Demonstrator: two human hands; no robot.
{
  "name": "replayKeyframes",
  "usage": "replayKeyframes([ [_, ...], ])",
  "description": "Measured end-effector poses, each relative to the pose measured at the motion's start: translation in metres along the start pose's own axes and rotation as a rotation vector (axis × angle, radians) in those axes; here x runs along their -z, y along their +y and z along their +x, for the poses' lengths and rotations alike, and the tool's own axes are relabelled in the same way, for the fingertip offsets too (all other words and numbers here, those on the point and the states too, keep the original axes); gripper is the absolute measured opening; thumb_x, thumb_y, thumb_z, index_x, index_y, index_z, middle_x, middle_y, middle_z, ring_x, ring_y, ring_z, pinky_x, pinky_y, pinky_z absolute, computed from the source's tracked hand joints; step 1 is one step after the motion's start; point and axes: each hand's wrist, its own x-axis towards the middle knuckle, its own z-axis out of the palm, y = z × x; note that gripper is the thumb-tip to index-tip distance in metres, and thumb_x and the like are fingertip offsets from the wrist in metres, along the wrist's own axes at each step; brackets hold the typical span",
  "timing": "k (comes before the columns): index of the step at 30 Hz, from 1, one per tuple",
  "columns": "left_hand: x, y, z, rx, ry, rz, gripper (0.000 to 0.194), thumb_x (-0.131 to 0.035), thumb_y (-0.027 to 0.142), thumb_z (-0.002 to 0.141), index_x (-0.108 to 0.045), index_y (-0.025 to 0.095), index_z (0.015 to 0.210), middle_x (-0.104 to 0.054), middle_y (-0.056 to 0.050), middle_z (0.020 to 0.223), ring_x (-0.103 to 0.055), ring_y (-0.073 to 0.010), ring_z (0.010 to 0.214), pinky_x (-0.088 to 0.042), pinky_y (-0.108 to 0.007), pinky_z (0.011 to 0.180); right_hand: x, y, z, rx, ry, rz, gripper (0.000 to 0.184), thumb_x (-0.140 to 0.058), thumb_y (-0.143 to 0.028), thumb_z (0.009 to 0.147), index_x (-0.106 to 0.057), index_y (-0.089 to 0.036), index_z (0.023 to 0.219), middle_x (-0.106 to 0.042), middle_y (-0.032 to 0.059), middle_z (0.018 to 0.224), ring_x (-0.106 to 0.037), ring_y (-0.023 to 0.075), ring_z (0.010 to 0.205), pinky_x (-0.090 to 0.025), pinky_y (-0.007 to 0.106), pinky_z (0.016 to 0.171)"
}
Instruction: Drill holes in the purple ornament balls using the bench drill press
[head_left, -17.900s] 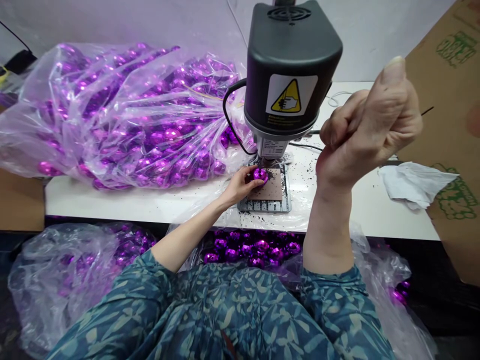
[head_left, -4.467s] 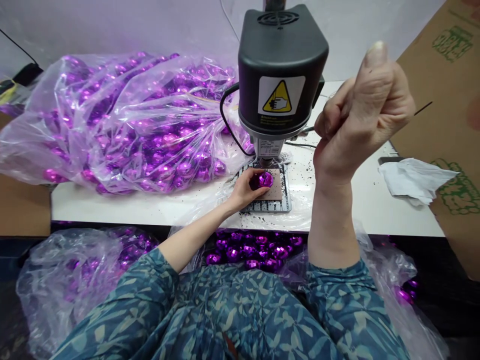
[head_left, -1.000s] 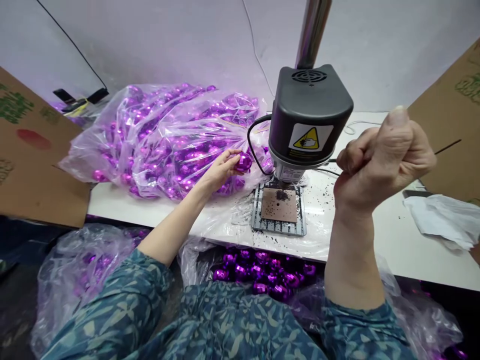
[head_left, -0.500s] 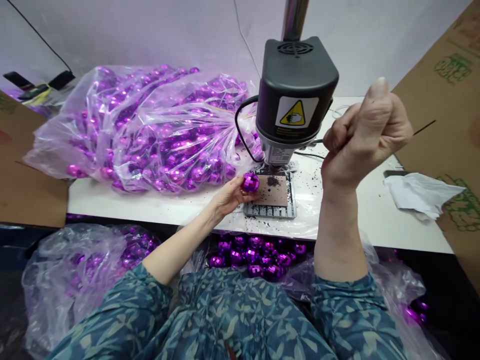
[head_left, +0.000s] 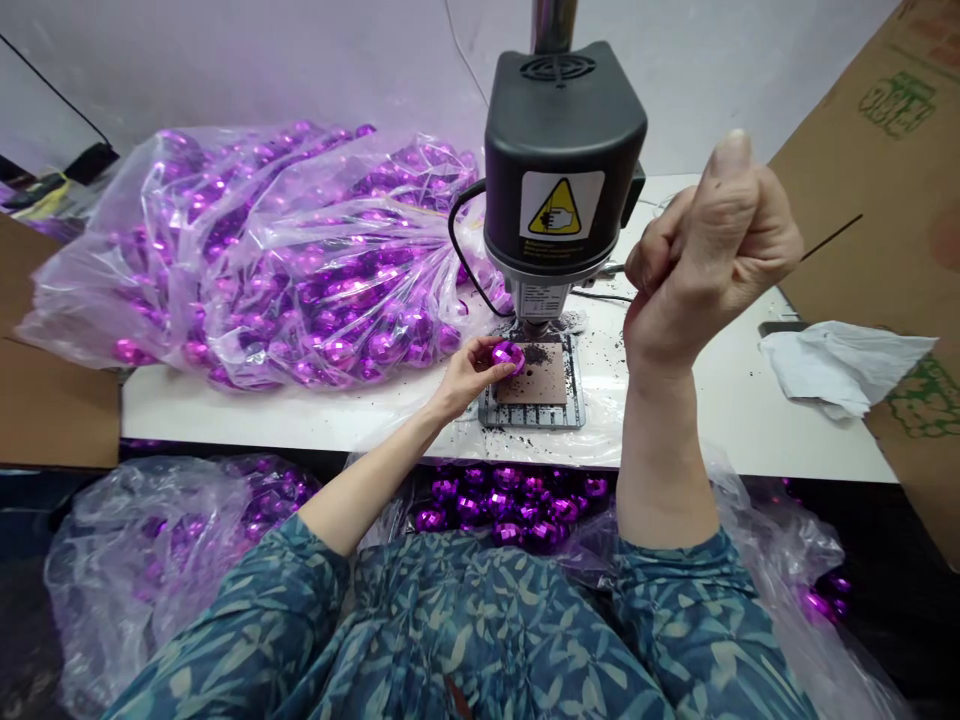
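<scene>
My left hand pinches a shiny purple faceted ball at the left edge of the drill press base plate, just under the spindle. My right hand is raised in a fist around the thin metal feed lever of the black bench drill. A brown pad on the plate carries dark shavings.
A big clear bag of purple balls lies on the white table at left. More purple balls fill a bag under the table edge. Cardboard box and crumpled white paper stand at right; another cardboard flap at left.
My left hand took a ball from the bag on the table and brought it right, onto the base plate under the drill. My right hand stayed on the lever.
</scene>
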Motion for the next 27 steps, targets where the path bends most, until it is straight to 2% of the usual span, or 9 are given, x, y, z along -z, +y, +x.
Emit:
replayKeyframes([
  [5,-0.003,0.000,0.007,-0.068,-0.006,0.148,0.061,-0.094,0.037,0.065,-0.069,0.017,0.118,-0.073,-0.009,0.111,-0.069,-0.0230,0.100,-0.052,-0.041,0.098,0.000,0.000,0.000,-0.035,0.001,-0.012,0.053,-0.049,-0.059,0.090,-0.035,-0.018,0.058,-0.029,-0.0095,0.044,-0.034,-0.0013,0.037,-0.027,0.018,0.043],
  [9,-0.007,-0.006,0.014,-0.122,-0.022,0.247,0.063,-0.093,0.038,0.064,-0.069,0.018,0.118,-0.073,-0.009,0.109,-0.067,-0.0232,0.094,-0.052,-0.040,0.091,0.000,-0.001,0.000,-0.041,0.011,0.035,0.051,-0.051,-0.055,0.090,-0.035,-0.018,0.058,-0.028,-0.0092,0.044,-0.032,-0.0008,0.037,-0.026,0.018,0.043],
  [14,-0.013,-0.009,0.015,-0.186,0.002,0.394,0.065,-0.093,0.034,0.064,-0.066,0.016,0.120,-0.071,-0.010,0.110,-0.065,-0.0228,0.095,-0.053,-0.038,0.089,-0.001,-0.003,-0.001,-0.047,0.018,-0.040,0.051,-0.049,-0.058,0.088,-0.036,-0.019,0.058,-0.028,-0.0094,0.044,-0.032,-0.0008,0.037,-0.027,0.019,0.043],
  [19,-0.022,-0.014,0.011,-0.278,-0.007,0.546,0.055,-0.089,0.027,0.070,-0.065,0.018,0.118,-0.068,-0.010,0.115,-0.063,-0.0273,0.109,-0.051,-0.043,0.098,-0.001,-0.002,0.000,-0.025,0.009,-0.036,0.049,-0.049,-0.054,0.090,-0.034,-0.019,0.059,-0.028,-0.0096,0.043,-0.031,-0.0007,0.037,-0.027,0.019,0.043],
  [23,-0.030,-0.026,0.008,-0.359,-0.018,0.554,0.054,-0.084,0.022,0.074,-0.063,0.019,0.123,-0.067,-0.011,0.120,-0.063,-0.0282,0.114,-0.053,-0.044,0.100,0.000,0.000,0.002,-0.010,-0.019,0.000,0.049,-0.052,-0.052,0.090,-0.035,-0.018,0.058,-0.031,-0.0097,0.044,-0.032,-0.0012,0.037,-0.024,0.018,0.042],
  [27,-0.033,-0.033,0.005,-0.404,-0.014,0.536,0.051,-0.079,0.033,0.084,-0.060,0.019,0.129,-0.067,-0.013,0.127,-0.065,-0.0271,0.117,-0.054,-0.044,0.102,0.001,0.001,0.001,-0.019,-0.020,0.028,0.052,-0.056,-0.057,0.087,-0.035,-0.019,0.058,-0.030,-0.0103,0.043,-0.031,-0.0010,0.037,-0.025,0.020,0.042],
])
